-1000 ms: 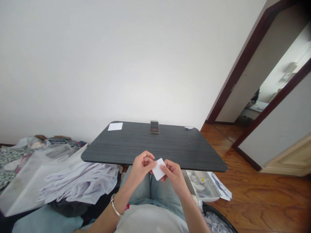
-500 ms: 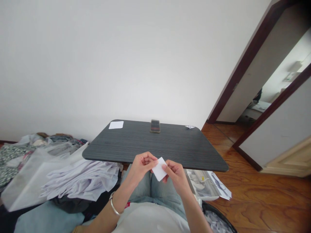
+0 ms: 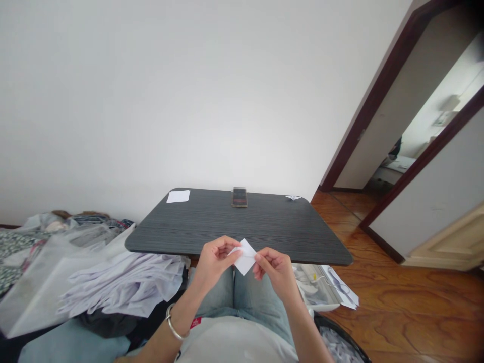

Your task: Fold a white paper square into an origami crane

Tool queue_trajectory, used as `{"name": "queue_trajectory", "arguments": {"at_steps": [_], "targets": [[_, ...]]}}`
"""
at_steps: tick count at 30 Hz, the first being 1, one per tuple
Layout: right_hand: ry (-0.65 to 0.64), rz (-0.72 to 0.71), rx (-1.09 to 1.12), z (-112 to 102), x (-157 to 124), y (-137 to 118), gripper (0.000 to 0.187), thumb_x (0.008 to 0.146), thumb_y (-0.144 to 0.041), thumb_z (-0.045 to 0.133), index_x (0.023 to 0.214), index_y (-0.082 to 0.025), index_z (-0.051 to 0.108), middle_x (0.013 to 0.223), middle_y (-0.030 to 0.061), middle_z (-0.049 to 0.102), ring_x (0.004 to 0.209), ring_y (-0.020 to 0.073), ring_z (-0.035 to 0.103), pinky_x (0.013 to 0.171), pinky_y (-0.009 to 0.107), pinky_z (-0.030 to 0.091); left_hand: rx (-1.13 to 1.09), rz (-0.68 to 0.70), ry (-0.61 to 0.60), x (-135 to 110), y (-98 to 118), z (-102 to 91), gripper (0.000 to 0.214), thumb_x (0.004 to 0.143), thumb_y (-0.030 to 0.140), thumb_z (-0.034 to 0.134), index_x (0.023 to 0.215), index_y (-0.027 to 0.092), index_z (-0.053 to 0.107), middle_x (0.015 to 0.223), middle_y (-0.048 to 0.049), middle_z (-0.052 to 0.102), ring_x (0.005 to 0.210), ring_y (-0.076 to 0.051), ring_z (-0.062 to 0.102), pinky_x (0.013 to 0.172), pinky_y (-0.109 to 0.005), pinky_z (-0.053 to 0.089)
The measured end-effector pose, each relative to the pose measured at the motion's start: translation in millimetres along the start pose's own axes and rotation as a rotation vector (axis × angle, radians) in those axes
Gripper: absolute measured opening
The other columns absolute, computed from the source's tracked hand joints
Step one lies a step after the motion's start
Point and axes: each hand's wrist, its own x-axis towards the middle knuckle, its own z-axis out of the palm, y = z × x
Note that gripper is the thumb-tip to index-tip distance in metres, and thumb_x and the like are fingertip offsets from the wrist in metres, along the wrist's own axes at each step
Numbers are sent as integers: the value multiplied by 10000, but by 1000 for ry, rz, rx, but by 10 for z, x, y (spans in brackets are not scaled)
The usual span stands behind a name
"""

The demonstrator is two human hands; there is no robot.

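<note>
A small folded piece of white paper (image 3: 245, 257) is held in the air over my lap, just off the table's near edge. It looks square and stands on one corner, with a crease across its middle. My left hand (image 3: 218, 258) pinches its left corner between thumb and fingers. At the opposite corner, the thumb and forefinger of my right hand (image 3: 274, 266) are closed on the paper. On the dark table (image 3: 227, 227), a stack of white paper (image 3: 178, 196) lies at the far left, and a small folded white paper shape (image 3: 293, 197) sits at the far right.
A dark framed object (image 3: 239, 197) stands at the table's back middle. Piled clothes (image 3: 124, 287) lie to the left. To the right are a white tray (image 3: 321, 302) with odds and ends, loose papers (image 3: 342, 287) and a black-rimmed bin (image 3: 338, 345) of paper scraps.
The paper has turned to a more upright diamond, and a crease now shows across it. My right hand has shifted outward to its right corner. The view has tilted slightly.
</note>
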Motion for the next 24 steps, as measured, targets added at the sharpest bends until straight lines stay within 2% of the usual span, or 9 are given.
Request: {"name": "queue_trajectory", "arguments": {"at_steps": [7, 12, 24], "targets": [[-81, 17, 40, -11, -6, -36, 210, 728, -363, 666, 734, -154, 644, 553, 7, 633, 430, 97, 545, 421, 204, 468, -7, 4, 6, -12, 19, 16, 172, 670, 273, 699, 713, 134, 608, 609, -5, 605, 546, -103, 534, 519, -198, 428], [-30, 6, 42, 10, -16, -66, 238, 743, -381, 638, 673, -154, 626, 498, -9, 594, 385, 78, 494, 389, 188, 434, 24, -5, -5, -3, 4, 0, 151, 675, 266, 696, 730, 131, 655, 606, -5, 613, 552, -102, 531, 528, -194, 416], [-15, -52, -37, -17, -16, -19, 230, 786, -361, 596, 681, -157, 601, 517, -14, 586, 413, 82, 501, 412, 187, 436, 132, -8, -28, -11, 23, -6, 148, 708, 251, 653, 759, 120, 700, 609, -13, 646, 548, -107, 528, 527, -192, 398]]}}
